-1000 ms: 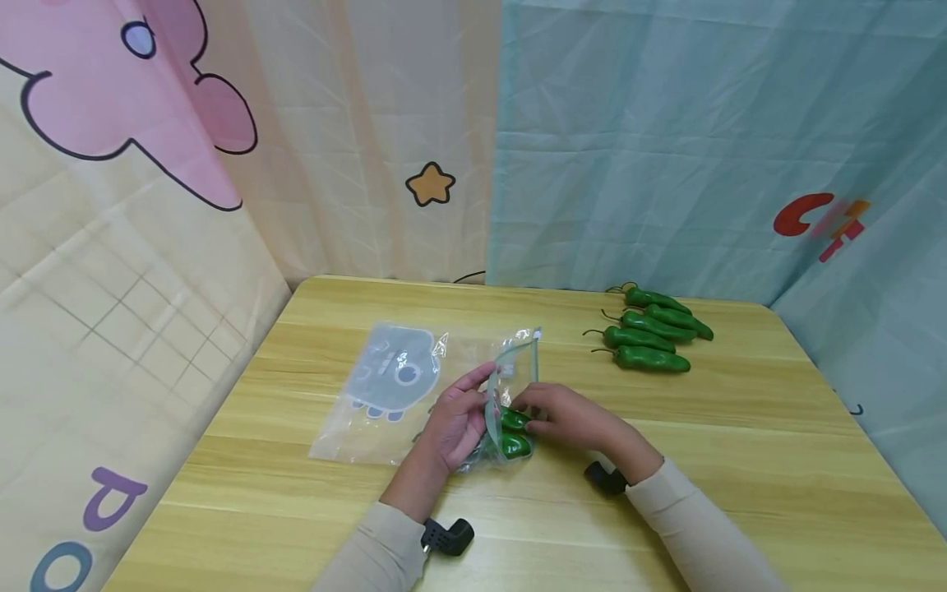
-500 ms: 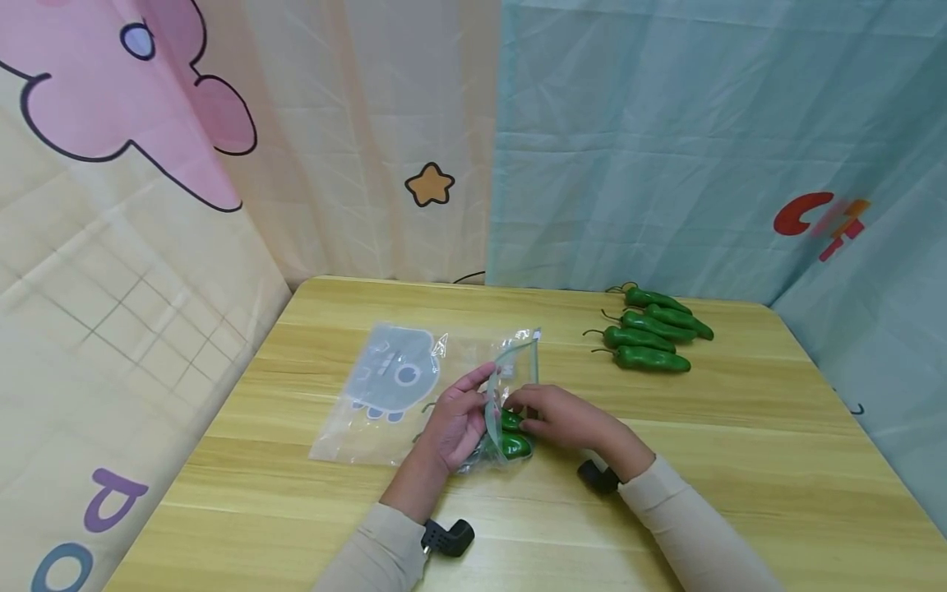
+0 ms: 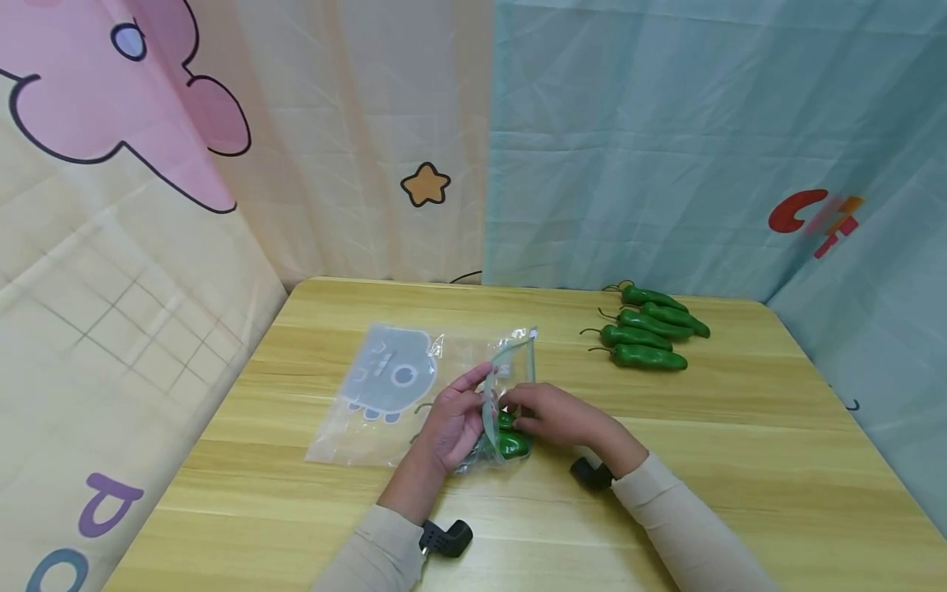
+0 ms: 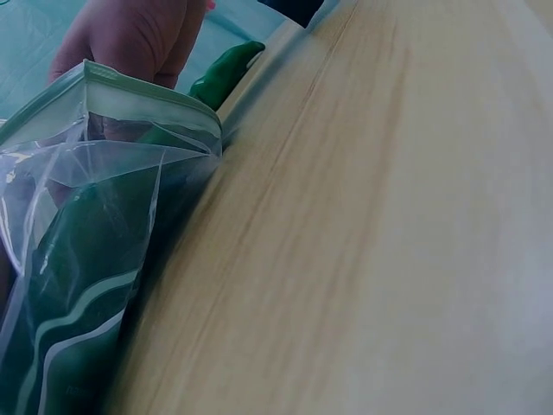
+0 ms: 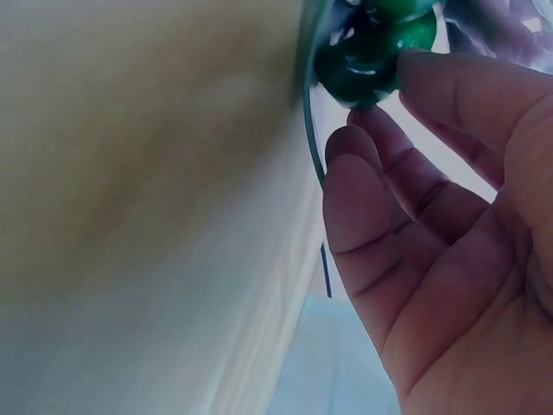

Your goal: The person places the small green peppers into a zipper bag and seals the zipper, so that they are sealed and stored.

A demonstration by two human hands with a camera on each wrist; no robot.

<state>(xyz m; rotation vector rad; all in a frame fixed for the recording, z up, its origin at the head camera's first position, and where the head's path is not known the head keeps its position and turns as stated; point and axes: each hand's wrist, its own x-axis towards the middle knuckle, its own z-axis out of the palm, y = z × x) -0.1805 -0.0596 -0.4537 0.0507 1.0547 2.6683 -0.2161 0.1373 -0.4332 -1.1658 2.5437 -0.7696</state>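
A clear zip bag [image 3: 459,349] with a grey cartoon print lies on the table, its green-edged mouth facing right. My left hand [image 3: 453,423] grips the bag by the mouth's edge and keeps it spread. Inside the mouth lies a green pepper [image 3: 514,446], seen through the plastic. My right hand [image 3: 562,415] pinches a second green pepper [image 3: 506,420] that is partly in the bag beside the first. In the right wrist view the thumb of the right hand [image 5: 449,225] rests against the end of the green pepper [image 5: 359,73], with fingers under it.
Several green peppers [image 3: 649,356] lie in a stacked row at the back right of the wooden table [image 3: 740,460]. Printed curtains [image 3: 636,148] hang behind and beside the table. A black wrist mount [image 3: 447,538] sticks out from each wrist.
My right hand has moved slightly left, pushing the pepper a little deeper into the bag. The left hand keeps its hold on the bag.
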